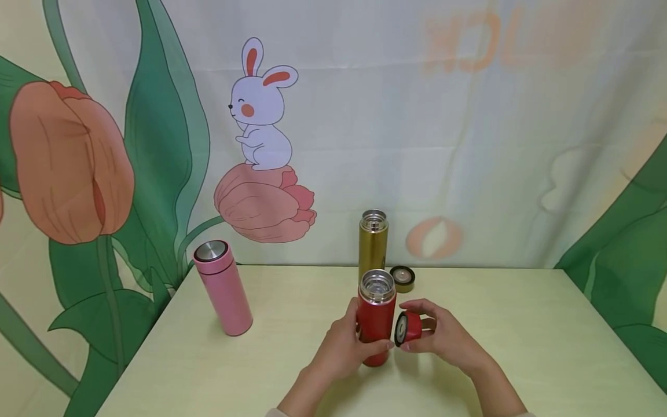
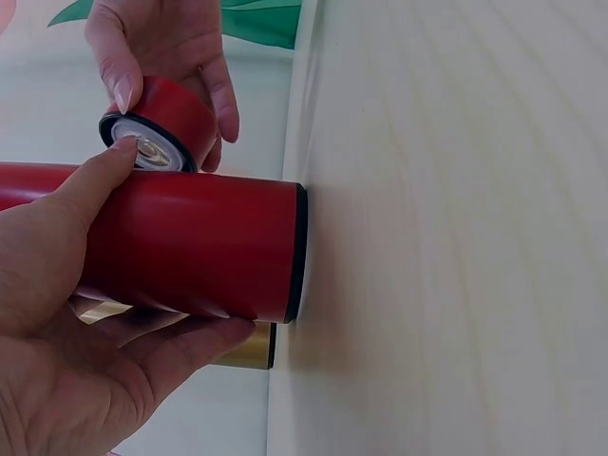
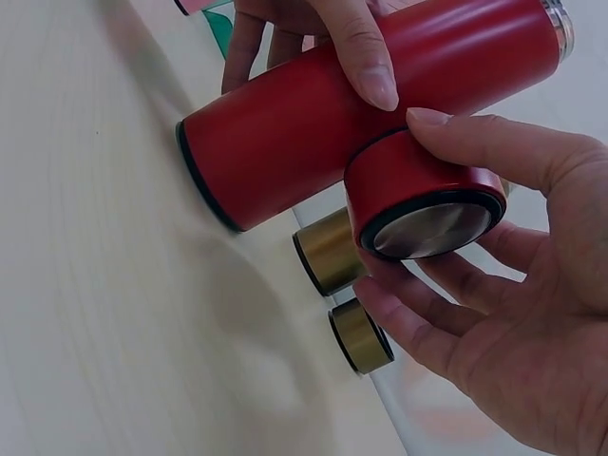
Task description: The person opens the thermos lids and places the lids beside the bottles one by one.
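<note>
A red thermos bottle [image 1: 376, 321] stands upright on the table with its steel mouth uncovered. My left hand [image 1: 344, 344] grips its body, thumb on the near side and fingers round the far side, as the left wrist view [image 2: 190, 242] also shows. Just right of the bottle, my right hand [image 1: 443, 333] holds the red lid [image 1: 409, 328] between thumb and fingers. The lid is tipped on its side, its inner face turned toward the bottle. In the right wrist view the lid's [image 3: 427, 195] steel top faces the camera.
Behind the red bottle stands a gold thermos [image 1: 372, 246], uncapped, with its gold lid [image 1: 402, 279] lying on the table at its right. A pink thermos [image 1: 226, 292] with its lid on stands at the left. A printed curtain [image 1: 354, 127] hangs behind the table [image 1: 547, 336].
</note>
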Tool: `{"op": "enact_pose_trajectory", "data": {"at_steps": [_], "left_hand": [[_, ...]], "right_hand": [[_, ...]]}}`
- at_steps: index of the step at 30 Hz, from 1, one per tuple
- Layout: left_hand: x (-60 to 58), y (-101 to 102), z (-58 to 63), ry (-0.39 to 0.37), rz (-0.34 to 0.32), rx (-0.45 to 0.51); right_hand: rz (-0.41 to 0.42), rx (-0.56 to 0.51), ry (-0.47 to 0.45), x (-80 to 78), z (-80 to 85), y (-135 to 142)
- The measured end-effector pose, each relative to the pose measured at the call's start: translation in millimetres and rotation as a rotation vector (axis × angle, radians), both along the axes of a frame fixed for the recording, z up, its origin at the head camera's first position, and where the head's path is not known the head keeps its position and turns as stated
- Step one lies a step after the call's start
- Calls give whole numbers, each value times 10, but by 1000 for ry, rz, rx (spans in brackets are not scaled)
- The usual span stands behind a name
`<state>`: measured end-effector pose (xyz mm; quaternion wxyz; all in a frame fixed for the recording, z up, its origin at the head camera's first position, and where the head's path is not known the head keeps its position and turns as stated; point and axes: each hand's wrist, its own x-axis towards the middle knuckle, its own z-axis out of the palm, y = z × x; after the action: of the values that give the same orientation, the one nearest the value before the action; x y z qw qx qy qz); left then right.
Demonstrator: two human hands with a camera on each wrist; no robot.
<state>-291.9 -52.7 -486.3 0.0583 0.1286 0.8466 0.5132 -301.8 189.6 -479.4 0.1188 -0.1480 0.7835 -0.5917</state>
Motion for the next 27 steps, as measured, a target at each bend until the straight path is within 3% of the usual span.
{"op": "enact_pose_trajectory", "data": {"at_steps": [27], "left_hand": [[-26,-13,-39,23,-12,-1]], "right_hand": [[35,57,62,-15,-53,52]]}}
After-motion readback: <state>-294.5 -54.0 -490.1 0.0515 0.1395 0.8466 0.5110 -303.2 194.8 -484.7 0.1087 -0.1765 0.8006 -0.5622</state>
